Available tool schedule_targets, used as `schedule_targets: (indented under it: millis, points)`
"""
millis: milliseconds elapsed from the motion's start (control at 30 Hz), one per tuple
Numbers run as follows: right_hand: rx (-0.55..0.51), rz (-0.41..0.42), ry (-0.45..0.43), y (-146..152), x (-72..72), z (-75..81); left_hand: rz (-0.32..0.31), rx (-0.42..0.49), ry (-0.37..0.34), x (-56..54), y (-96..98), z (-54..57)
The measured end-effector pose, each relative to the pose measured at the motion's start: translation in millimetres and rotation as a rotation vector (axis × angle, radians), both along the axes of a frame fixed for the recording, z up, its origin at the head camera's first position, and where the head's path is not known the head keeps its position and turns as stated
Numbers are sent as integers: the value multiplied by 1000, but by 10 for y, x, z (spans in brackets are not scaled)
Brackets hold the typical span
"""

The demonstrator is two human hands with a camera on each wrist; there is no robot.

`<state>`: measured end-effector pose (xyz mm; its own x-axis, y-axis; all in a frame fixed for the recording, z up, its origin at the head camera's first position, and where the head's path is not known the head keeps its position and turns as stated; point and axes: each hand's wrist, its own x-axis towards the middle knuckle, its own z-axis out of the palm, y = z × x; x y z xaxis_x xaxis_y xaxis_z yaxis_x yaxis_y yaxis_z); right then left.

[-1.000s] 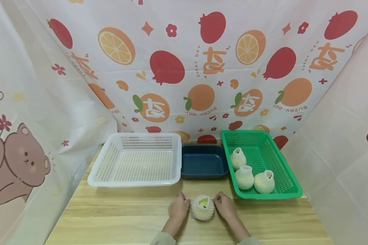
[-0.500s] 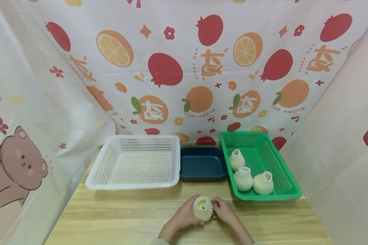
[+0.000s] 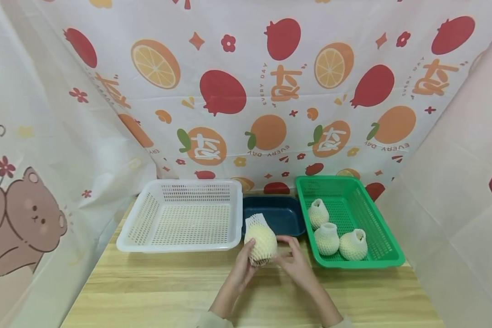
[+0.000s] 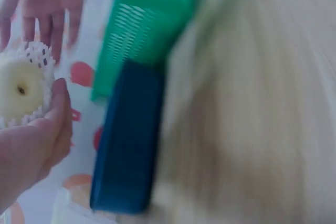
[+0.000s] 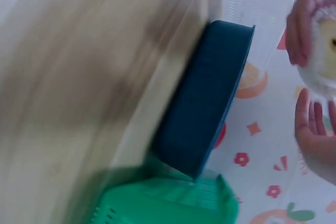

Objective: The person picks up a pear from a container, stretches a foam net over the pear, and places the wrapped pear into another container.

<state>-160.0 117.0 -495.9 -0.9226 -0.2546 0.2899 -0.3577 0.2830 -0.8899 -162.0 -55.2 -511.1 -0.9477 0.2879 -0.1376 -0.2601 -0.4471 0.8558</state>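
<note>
My left hand [image 3: 243, 264] grips a pale yellow pear-like fruit [image 3: 262, 241] wrapped in a white foam net, lifted above the table. Its net's loose neck [image 3: 255, 219] points up and away, overlapping the blue dish. In the left wrist view a dark spot shows at the end of the bare fruit [image 4: 21, 90], cupped by the left thumb and fingers [image 4: 64, 111]. Close at the fruit's right side is my right hand [image 3: 297, 264], fingers spread apart and palm partly turned to it. Several foam-netted fruits [image 3: 327, 239] sit in the green basket [image 3: 377, 218].
A white plastic basket [image 3: 180, 248] stands at the back left. Between it and the green basket is a dark blue rectangular dish [image 3: 287, 218]. All rest on a wooden table [image 3: 156, 291] before a fruit-printed cloth [image 3: 238, 114].
The netted fruit has risen from the table between both hands and tipped, its open end turning away. The left hand has taken hold of it; the right hand has loosened and spread its fingers.
</note>
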Motion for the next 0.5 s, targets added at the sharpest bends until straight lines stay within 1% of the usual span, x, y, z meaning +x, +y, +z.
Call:
schedule_targets:
  millis: [67, 133, 200, 267, 300, 367, 433, 500]
  points:
    - [22, 54, 85, -40, 45, 151, -39, 56, -1, 9, 2, 69]
    - [54, 88, 130, -72, 84, 269, -74, 65, -2, 25, 5, 128]
    - [90, 82, 132, -94, 110, 334, -98, 50, -7, 41, 10, 180]
    - [90, 57, 117, -106, 127, 371, -114, 37, -13, 51, 14, 218]
    - [84, 46, 109, -110, 132, 379, -113, 37, -26, 53, 16, 235]
    - [64, 46, 120, -113, 141, 381, -102, 45, -39, 51, 18, 257]
    - [58, 59, 172, -119, 147, 372, -85, 55, -31, 46, 25, 267]
    - [53, 73, 227, -131, 153, 355, -50, 59, -18, 44, 45, 263]
